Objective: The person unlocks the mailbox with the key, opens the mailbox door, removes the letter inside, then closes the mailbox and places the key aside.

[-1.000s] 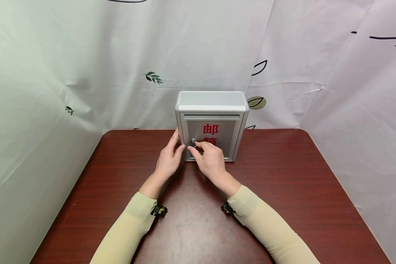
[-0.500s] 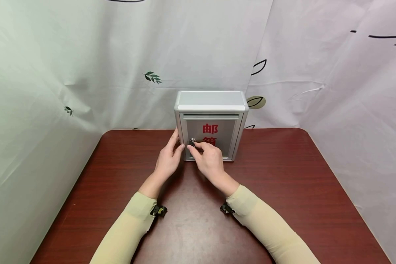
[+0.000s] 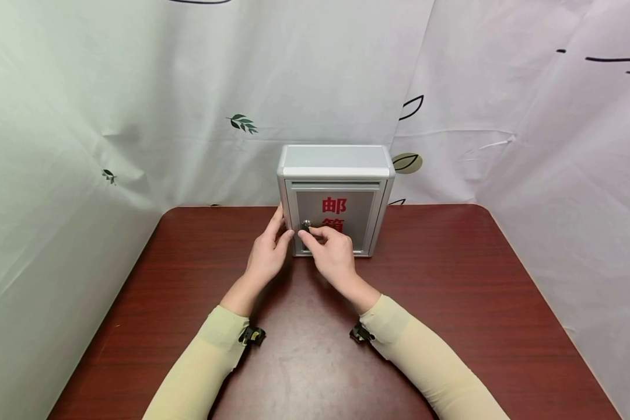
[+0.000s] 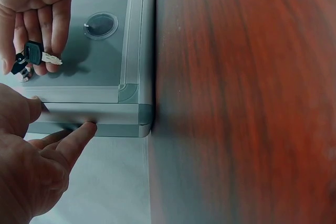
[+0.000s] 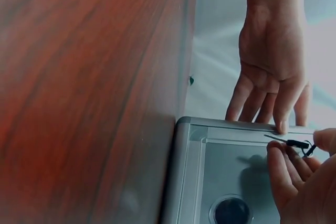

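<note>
A silver mailbox (image 3: 341,161) with red characters on its front stands upright at the back of the table. My left hand (image 3: 265,255) lies along its left side, fingers fairly straight on the side wall and thumb at the front edge. At the lock (image 3: 307,223) on the front panel, my right hand (image 3: 336,254) pinches a black-headed key between thumb and index finger. A second black-headed key (image 4: 35,52) dangles beside it, its metal blade bare. The held key's blade is hidden at the lock.
The reddish-brown table (image 3: 451,303) extends to both sides of the mailbox. White curtains (image 3: 315,76) with leaf prints hang behind and beside it. Below the lock, the front panel bears a round fitting (image 4: 101,25). A slot (image 3: 336,184) runs across the mailbox's upper front.
</note>
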`<state>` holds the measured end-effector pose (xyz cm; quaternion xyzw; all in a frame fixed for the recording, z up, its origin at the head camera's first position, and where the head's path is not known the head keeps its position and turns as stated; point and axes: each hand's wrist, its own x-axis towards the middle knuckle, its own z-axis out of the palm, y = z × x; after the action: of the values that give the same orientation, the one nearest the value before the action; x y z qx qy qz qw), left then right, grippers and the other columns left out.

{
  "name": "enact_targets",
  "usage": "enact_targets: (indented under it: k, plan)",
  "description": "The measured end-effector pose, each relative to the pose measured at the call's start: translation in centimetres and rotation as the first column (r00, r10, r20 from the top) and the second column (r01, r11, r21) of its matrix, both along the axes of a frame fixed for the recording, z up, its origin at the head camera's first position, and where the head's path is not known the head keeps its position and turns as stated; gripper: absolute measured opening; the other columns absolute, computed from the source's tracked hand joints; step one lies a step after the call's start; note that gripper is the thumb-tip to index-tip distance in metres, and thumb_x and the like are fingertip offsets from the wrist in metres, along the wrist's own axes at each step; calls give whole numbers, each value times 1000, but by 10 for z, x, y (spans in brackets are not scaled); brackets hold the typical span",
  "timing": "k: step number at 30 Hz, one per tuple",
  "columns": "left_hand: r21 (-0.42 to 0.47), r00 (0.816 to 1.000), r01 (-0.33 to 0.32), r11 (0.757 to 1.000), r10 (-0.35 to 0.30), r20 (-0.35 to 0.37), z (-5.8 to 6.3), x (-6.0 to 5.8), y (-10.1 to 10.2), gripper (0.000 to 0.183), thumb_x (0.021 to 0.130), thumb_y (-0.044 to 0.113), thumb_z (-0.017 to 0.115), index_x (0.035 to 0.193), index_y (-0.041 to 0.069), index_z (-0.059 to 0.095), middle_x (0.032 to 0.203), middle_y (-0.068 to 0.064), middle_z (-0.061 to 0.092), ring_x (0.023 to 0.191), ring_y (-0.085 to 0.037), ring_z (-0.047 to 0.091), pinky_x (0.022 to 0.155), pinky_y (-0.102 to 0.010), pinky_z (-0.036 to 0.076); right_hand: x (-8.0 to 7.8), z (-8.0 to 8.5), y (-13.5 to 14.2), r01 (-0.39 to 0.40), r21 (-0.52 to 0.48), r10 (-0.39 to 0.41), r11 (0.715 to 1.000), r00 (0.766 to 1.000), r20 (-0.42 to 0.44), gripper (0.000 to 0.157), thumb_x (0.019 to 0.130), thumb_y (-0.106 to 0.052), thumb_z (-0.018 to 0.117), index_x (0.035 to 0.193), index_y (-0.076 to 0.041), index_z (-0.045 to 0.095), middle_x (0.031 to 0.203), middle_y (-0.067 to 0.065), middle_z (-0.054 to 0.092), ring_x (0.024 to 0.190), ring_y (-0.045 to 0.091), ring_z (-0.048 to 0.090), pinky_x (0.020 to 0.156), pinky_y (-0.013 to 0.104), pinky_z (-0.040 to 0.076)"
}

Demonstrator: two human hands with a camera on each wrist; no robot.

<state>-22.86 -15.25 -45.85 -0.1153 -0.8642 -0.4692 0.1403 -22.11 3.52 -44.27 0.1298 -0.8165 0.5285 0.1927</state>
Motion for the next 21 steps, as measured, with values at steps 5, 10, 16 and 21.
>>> enact_targets:
  k: [5,10,16,21]
  plan:
    - [0,1000,-5,1000,5,6,1,1,1,74,116,24,63,178,42,27,158,-15,63,148,-35,59,116,-61,49,0,0,0,-20,-107,32,994,993,114,30,100,-28,87,114,-2,87,101,8,85,83,14,78,67,24,56]
    - [6,1000,-7,1000,7,7,1,1,1,73,116,24,63,178,42,27,158,-15,63,147,-36,59,115,-62,49,0,1,-1,-39,-195,74,980,982,176,33,101,-30,86,116,-1,87,96,6,85,79,8,75,63,22,51]
    - [6,1000,-2,1000,2,2,0,0,0,74,116,23,63,178,43,27,158,-14,64,147,-37,59,115,-62,49,0,2,0,-57,-253,114,966,969,219,31,102,-29,85,116,-2,86,94,5,85,82,10,77,61,21,48]
    - [11,1000,0,1000,0,4,0,0,1,75,116,23,63,177,45,27,158,-14,64,146,-38,60,114,-63,49,0,3,1,-75,-285,144,956,962,231,28,103,-27,84,116,-2,87,95,5,85,84,16,80,64,23,52]
